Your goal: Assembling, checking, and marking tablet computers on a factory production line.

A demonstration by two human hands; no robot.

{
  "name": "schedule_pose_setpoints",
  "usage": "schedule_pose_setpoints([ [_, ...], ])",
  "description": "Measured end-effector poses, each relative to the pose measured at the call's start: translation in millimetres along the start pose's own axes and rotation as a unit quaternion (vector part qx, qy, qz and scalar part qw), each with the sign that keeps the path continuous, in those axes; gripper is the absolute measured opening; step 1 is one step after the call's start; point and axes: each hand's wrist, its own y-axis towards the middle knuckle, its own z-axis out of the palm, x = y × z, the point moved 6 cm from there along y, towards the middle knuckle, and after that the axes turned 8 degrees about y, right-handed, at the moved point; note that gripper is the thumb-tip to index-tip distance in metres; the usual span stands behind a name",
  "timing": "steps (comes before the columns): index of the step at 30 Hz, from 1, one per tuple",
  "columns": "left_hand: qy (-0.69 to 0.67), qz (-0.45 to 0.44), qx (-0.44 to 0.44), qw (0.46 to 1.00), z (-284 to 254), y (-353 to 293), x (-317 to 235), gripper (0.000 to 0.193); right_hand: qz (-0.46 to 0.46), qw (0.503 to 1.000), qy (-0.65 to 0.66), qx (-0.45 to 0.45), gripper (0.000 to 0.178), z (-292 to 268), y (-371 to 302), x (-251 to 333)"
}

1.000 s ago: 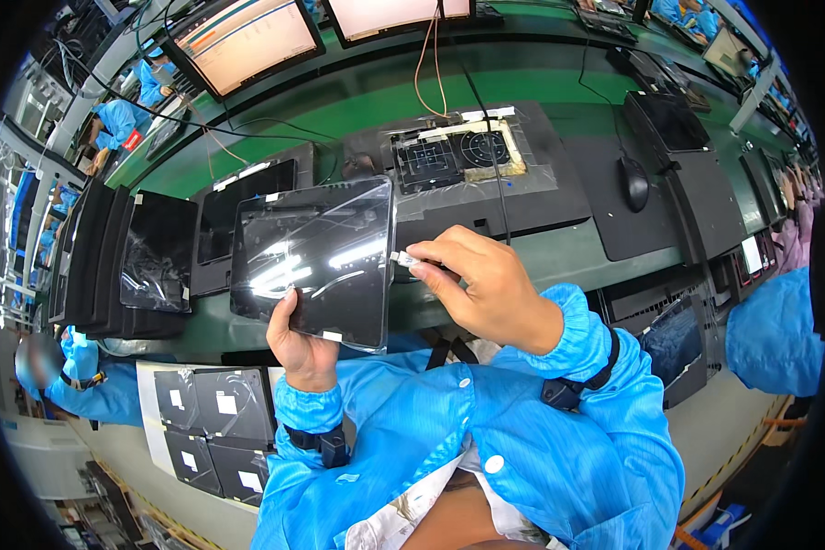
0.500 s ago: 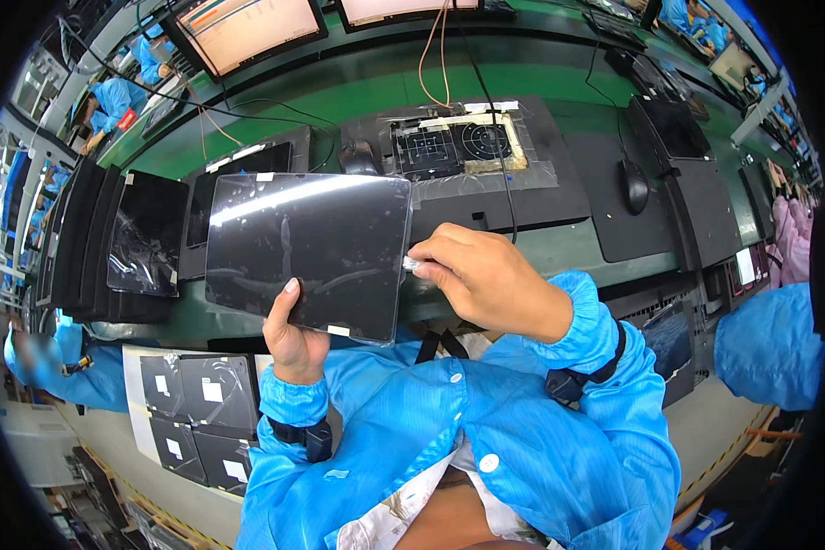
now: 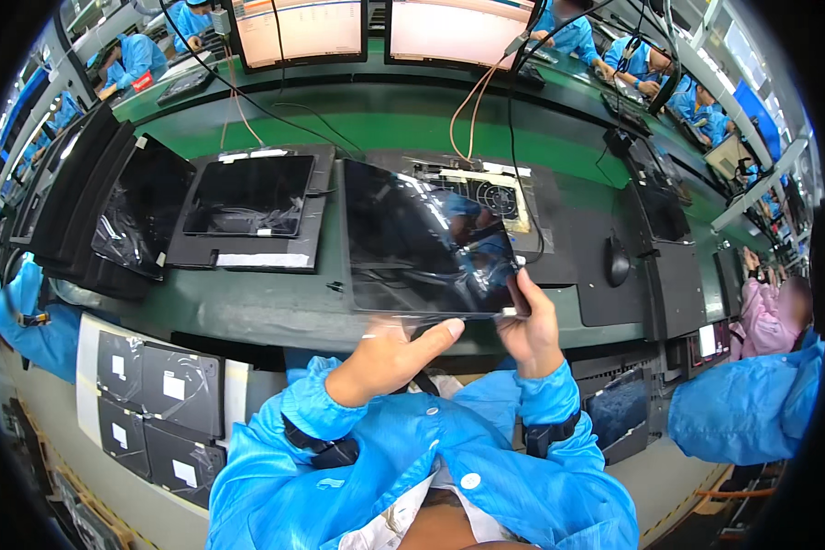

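Observation:
A black tablet [image 3: 422, 243] with a glossy, film-covered front is held up over the near part of the bench, tilted and reflecting light. My left hand [image 3: 385, 357] grips its lower edge, thumb along the front and the other fingers mostly hidden behind. At the lower right corner my right hand [image 3: 533, 325] holds the tablet, fingers curled around the side. A small pale spot shows near that hand's fingertips; I cannot make out what it is. Left of it, another black tablet [image 3: 250, 194] lies on a dark pad [image 3: 266, 260] on the bench.
Behind the held tablet is a dark fixture with a printed target pattern [image 3: 495, 197]. A mouse [image 3: 618, 263] sits right, black foam trays [image 3: 69, 197] stand left. Two monitors [image 3: 301, 32] are at the back. Several wrapped tablets [image 3: 181, 390] lie lower left. Cables hang across the bench.
The tablet has shifted right and tilted. My right hand, earlier pinching a small whitish piece at its right edge, now holds the lower right corner. My left hand has moved right along the lower edge.

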Motion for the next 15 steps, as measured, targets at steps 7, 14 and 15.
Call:
schedule_pose_setpoints([
  [7, -0.039, 0.290, 0.098, 0.951, 70, 34, -40, 0.083, -0.005, 0.992, 0.119, 0.029, 0.032, -24, -9, 51],
  [14, 0.040, 0.284, 0.113, 0.951, 74, 47, -19, 0.060, -0.017, 0.984, 0.172, 0.038, 0.045, -32, 2, 72],
  [15, 0.040, 0.279, 0.111, 0.953, 73, 46, -17, 0.060, 0.053, 0.970, 0.198, 0.128, 0.041, -28, 4, 72],
])
